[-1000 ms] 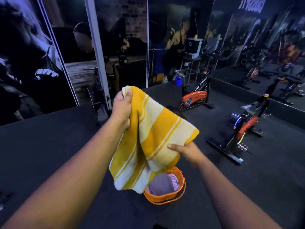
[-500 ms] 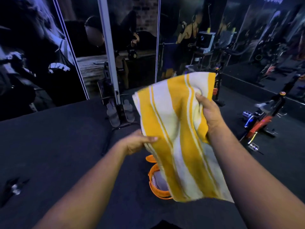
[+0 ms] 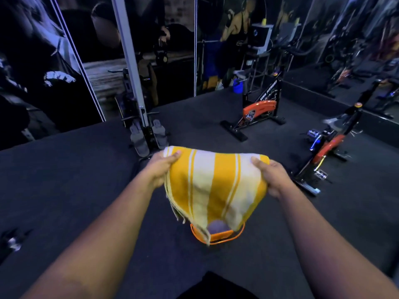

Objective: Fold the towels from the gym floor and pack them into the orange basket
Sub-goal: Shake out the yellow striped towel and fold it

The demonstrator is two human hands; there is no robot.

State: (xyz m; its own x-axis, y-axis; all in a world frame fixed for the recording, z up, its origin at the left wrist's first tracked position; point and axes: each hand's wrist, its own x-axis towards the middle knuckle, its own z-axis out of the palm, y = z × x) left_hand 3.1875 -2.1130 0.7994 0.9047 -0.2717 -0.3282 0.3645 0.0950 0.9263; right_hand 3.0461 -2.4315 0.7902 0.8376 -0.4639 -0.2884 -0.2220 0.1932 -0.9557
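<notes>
The left hand (image 3: 160,169) pinches one upper corner of the yellow-and-white striped towel (image 3: 213,186), thumb on the near face and the fingers wrapped behind the cloth, while the right hand (image 3: 273,176) grasps the opposite corner the same way — so the towel hangs between the two hands as a doubled panel, its top edge stretched nearly level from one thumb to the other. It looks like terry cloth: soft, light, with no stiffness of its own, so it will take whatever shape the grip gives it and sag wherever it is not held. The bottom hem droops unevenly, with a fringed edge trailing below the left hand. The corners are the sensible places to hold, since a pinch there keeps the layers aligned; a hold at mid-edge would likely let the fold slide apart. Directly below the hands, partly hidden by the hanging hem, sits the orange basket (image 3: 222,237) — a rounded plastic tub with a thin wire-like handle — and inside it shows a pale lilac cloth (image 3: 217,225), probably a towel already packed. Beyond the hands the dark carpeted floor (image 3: 86,169) runs to a rowing machine (image 3: 146,134) ahead of the left hand and an orange-and-black exercise bike (image 3: 259,113) ahead of the right.
</notes>
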